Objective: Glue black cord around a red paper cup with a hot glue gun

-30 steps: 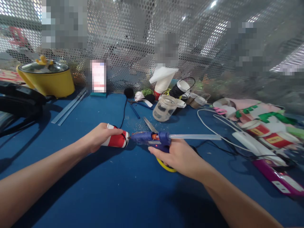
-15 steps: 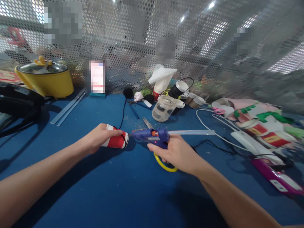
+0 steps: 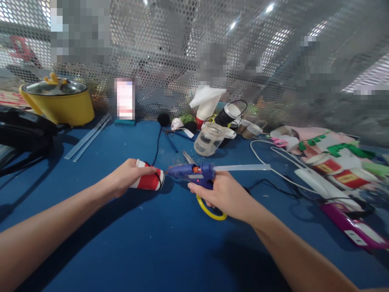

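My left hand (image 3: 127,176) is wrapped round a red and white paper cup (image 3: 148,180) lying on its side, its base end facing right. Black yarn (image 3: 157,148) runs to the cup from a black ball behind it. In my right hand (image 3: 223,190) is a blue hot glue gun (image 3: 190,172), its nozzle at or very near the cup's end. A clear glue stick (image 3: 241,167) sticks out of the gun's back, and a small red light shows on its side. Beneath the gun lie scissors (image 3: 211,211) with yellow handles, partly hidden by my right hand.
Behind the gun stands a clear plastic jar (image 3: 208,140), near stacked paper cups (image 3: 206,107) and yarn balls. Cut cups and paper scraps (image 3: 337,162) pile up at right, beside a white power strip (image 3: 322,186) with cables. Glue sticks (image 3: 86,140) and a yellow pot (image 3: 60,105) are at left.
The glue gun and my right hand have shifted slightly left, bringing the nozzle closer to the cup's end. My left hand and the cup have stayed in place.
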Demonstrator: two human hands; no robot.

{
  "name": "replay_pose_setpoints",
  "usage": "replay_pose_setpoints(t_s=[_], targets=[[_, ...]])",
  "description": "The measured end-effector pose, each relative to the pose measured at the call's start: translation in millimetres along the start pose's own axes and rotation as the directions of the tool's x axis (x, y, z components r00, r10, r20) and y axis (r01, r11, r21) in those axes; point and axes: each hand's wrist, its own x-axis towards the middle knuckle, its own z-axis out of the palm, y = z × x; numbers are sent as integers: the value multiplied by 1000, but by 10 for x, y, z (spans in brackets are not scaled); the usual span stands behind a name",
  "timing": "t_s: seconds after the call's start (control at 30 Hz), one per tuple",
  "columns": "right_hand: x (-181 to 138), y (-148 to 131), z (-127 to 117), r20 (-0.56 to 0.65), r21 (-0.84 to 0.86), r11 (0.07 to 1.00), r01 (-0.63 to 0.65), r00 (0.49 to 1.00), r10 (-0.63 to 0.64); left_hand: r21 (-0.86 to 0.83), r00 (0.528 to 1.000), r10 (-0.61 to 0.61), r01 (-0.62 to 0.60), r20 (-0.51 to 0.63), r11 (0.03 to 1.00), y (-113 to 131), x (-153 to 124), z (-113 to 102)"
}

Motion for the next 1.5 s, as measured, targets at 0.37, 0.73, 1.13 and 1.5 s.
replay_pose_setpoints(t_s=[0.37, 0.73, 1.13, 1.5], targets=[[-34, -32, -11, 24, -11, 999, -49, 999, 49, 4, 1000, -6, 6, 1, 1000, -2, -5, 0], [-41, -38, -21, 53, -14, 999, -35, 998, 36, 6, 1000, -8, 8, 10, 1000, 14, -3, 11], [61, 4, -3, 25, 43, 999, -20, 1000, 19, 71, 1000, 13, -11, -23, 997, -15, 3, -14], [53, -40, -30, 16, 15, 1000, -7, 1000, 7, 39, 1000, 5, -4, -19, 999, 15, -24, -2]])
